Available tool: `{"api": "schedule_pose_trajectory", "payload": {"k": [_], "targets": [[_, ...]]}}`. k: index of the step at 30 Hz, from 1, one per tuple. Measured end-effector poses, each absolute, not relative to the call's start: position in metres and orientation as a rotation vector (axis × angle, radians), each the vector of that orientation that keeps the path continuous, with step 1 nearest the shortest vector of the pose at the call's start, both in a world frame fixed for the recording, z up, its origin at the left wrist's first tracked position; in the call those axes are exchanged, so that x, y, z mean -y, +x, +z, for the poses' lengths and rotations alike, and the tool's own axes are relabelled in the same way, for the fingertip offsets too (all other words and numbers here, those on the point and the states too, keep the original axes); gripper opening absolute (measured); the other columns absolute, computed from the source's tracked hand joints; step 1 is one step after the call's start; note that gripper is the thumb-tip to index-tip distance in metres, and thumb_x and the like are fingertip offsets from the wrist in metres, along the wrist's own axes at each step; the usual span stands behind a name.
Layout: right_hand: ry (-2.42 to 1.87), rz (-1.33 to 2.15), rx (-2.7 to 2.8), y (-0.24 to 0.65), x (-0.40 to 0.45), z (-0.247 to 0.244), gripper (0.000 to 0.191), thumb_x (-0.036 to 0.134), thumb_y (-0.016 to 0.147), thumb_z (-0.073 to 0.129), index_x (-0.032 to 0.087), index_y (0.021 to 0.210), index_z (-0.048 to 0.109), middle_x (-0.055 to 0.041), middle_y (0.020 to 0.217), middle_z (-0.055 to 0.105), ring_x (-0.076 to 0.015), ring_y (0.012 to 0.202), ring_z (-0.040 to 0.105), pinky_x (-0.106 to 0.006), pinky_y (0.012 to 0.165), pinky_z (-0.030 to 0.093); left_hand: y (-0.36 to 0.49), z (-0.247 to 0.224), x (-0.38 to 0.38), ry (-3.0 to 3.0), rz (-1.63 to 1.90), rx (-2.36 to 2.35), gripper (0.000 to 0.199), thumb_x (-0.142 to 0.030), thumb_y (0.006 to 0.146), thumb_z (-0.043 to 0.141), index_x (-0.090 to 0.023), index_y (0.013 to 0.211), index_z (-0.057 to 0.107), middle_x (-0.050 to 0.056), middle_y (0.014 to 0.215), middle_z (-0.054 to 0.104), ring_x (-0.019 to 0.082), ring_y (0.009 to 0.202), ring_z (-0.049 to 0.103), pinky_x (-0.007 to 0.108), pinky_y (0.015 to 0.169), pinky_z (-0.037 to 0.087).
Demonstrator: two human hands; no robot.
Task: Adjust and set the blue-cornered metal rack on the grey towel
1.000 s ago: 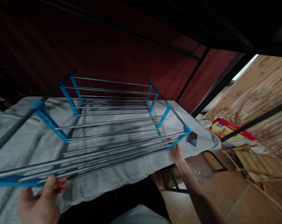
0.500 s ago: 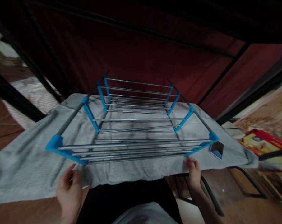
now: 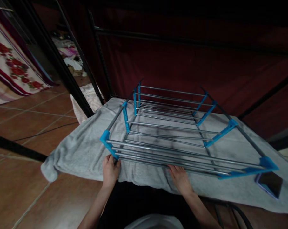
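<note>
Rack [image 3: 182, 153]: right hand [image 3: 181, 180] shifted off right corner to mid-front.
I see its fingers [image 3: 174, 168] together at lowest bar [image 3: 144, 163]; left hand [image 3: 111, 168] curled by left bracket [image 3: 108, 145], pinch unclear; front seems focus.

Rack [image 3: 174, 127] and phone [image 3: 270, 184] on grey blanket [image 3: 84, 152]

Head-worn view, forward and down

Bare hands, two: one left hand [image 3: 110, 171], one right hand [image 3: 180, 180]. One long rack of grey metal tubes [image 3: 177, 153]. Eight blue plastic brackets [image 3: 267, 164] on it, four per side. One dark-screened, purple-edged phone [image 3: 270, 184]. One plush grey blanket [image 3: 82, 151].
</note>
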State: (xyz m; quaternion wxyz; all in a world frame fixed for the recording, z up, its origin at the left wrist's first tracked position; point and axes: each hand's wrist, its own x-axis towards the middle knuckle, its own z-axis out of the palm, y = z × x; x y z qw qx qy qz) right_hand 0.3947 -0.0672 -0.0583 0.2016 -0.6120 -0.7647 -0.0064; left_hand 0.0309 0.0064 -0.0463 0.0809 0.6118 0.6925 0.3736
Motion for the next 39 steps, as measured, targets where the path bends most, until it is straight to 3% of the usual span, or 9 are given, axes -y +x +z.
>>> {"api": "schedule_pose_trajectory", "payload": {"k": [6, 12, 21, 28, 39], "targets": [[-1.668, 0.005, 2.116, 0.402, 0.071, -0.064, 0.027, 0.027, 0.096, 0.044, 0.027, 0.116, 0.062, -0.0056, 0.114, 0.068, -0.0244, 0.104, 0.063, -0.041, 0.093, 0.047, 0.034, -0.038, -0.009, 1.775, 1.082, -2.063, 0.013, -0.021, 0.076, 0.051, -0.02, 0.088, 0.056, 0.007, 0.09, 0.054, 0.027, 0.091, 0.054, 0.042, 0.085, 0.045], [-1.695, 0.008, 2.101, 0.408, 0.072, -0.069, 0.027, 0.028, 0.095, 0.044, 0.029, 0.114, 0.063, -0.0062, 0.108, 0.07, -0.0267, 0.1, 0.063, -0.042, 0.089, 0.047, 0.039, -0.036, 0.0, 1.691, 1.083, -2.034, 0.011, -0.025, 0.08, 0.05, -0.02, 0.087, 0.056, 0.006, 0.086, 0.056, 0.023, 0.08, 0.057, 0.037, 0.075, 0.046], [-1.677, 0.013, 2.096, 0.409, 0.075, -0.074, 0.027, 0.028, 0.096, 0.045, 0.029, 0.116, 0.063, -0.0043, 0.111, 0.069, -0.0249, 0.1, 0.063, -0.042, 0.091, 0.046, 0.039, -0.049, 0.001, 1.623, 1.166, -1.893, 0.016, -0.02, 0.076, 0.05, -0.018, 0.088, 0.06, 0.007, 0.094, 0.055, 0.021, 0.085, 0.061, 0.035, 0.079, 0.053], [-1.665, 0.002, 2.078, 0.411, 0.075, -0.078, 0.025, 0.033, 0.096, 0.047, 0.03, 0.114, 0.063, -0.0031, 0.11, 0.069, -0.0242, 0.099, 0.063, -0.042, 0.09, 0.045, 0.041, -0.052, 0.0, 1.583, 1.178, -1.956, 0.008, -0.024, 0.077, 0.054, -0.019, 0.08, 0.06, 0.008, 0.094, 0.055, 0.023, 0.086, 0.058, 0.04, 0.083, 0.051], [-1.667, -0.139, 2.148, 0.412, 0.073, -0.081, 0.024, 0.028, 0.097, 0.045, 0.026, 0.113, 0.063, -0.0039, 0.108, 0.069, -0.0226, 0.097, 0.063, -0.039, 0.088, 0.045, 0.047, -0.052, -0.001, 1.518, 1.237, -2.0, 0.012, -0.026, 0.074, 0.056, -0.019, 0.082, 0.059, 0.008, 0.089, 0.053, 0.027, 0.088, 0.056, 0.048, 0.091, 0.047]]}}
